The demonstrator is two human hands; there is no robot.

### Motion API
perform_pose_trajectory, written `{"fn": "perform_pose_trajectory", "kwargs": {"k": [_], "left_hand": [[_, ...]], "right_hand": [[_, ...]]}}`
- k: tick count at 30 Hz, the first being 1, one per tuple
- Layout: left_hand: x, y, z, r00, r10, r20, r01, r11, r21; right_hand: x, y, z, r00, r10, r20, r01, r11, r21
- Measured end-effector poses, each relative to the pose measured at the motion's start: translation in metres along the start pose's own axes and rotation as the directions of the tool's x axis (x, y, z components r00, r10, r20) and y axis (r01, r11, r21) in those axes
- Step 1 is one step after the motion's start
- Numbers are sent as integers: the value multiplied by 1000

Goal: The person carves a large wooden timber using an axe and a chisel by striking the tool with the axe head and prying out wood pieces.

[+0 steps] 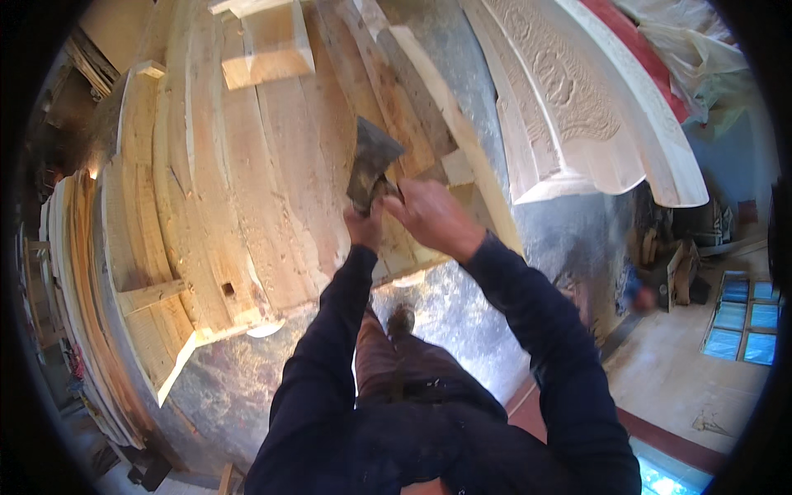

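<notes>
In front of me is a wide bed of pale joined wooden planks [204, 204], scattered with small chips. Above it, near its front edge, both hands are on a dark metal hatchet [371, 161] with a flared blade pointing away from me. My left hand [364, 228] is closed around its lower part, just under the head. My right hand [436, 216] grips it from the right, beside the neck of the blade. The fingers cover most of the handle.
A wooden block [269, 65] rests on the planks' far end. A square hole [228, 289] pierces one plank near the front left. To the right is a carved wooden panel [557, 80]; stacked boards [93, 291] stand left. Plastic sheeting [693, 43] hangs at upper right.
</notes>
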State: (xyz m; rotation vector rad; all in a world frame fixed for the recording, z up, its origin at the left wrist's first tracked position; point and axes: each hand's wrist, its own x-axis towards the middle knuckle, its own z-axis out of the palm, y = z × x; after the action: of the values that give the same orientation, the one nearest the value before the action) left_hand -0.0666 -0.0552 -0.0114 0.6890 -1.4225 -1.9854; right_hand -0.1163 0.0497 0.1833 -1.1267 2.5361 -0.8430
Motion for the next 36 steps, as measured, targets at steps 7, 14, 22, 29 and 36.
{"fn": "perform_pose_trajectory", "kwargs": {"k": [7, 14, 22, 29, 36], "left_hand": [[-26, -3, -31, 995, -11, 99, -15, 966, 257], [-34, -32, -39, 889, 360, 283, -451, 798, 400], [-36, -7, -38, 948, 248, 199, -298, 911, 284], [-52, 9, -16, 940, 171, 296, -238, 949, 207], [-1, -13, -53, 973, -215, 83, 205, 972, 116]], "right_hand": [[-17, -93, -89, 953, 87, -289, 72, 865, 497], [-77, -17, 10, 997, -15, -78, 15, 1000, -10], [-56, -102, -79, 962, 104, -251, 44, 853, 521], [-109, -14, 17, 992, -9, -124, 11, 1000, 17], [-196, 27, 60, 949, 315, -21, -312, 945, 98]]}}
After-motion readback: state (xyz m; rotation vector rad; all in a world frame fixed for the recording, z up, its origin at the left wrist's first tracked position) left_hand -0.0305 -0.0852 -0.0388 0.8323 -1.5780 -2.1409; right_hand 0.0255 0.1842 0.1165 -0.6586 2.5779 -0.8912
